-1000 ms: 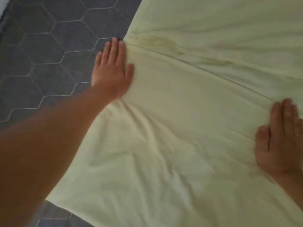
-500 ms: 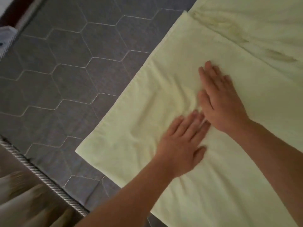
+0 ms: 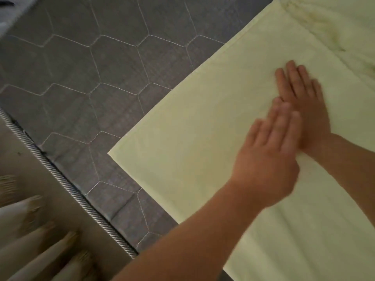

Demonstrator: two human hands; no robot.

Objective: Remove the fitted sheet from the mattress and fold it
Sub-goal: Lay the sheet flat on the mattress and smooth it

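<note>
The pale yellow fitted sheet lies folded flat on the grey quilted mattress, its straight folded edge running from lower left to upper right. Its gathered elastic hem shows at the top right. My left hand lies flat on the sheet with straight fingers, blurred by motion. My right hand presses flat on the sheet just beyond it, fingers straight, and the left fingertips overlap its wrist side.
The mattress has a silver corded edge running diagonally at the lower left. Below that edge hang pale draped folds of fabric. A white object sits at the top left corner.
Both hands came together from wide apart and now slide flat toward the right along the sheet. The wrinkles under them have flattened. The view has shifted left, showing more mattress.
</note>
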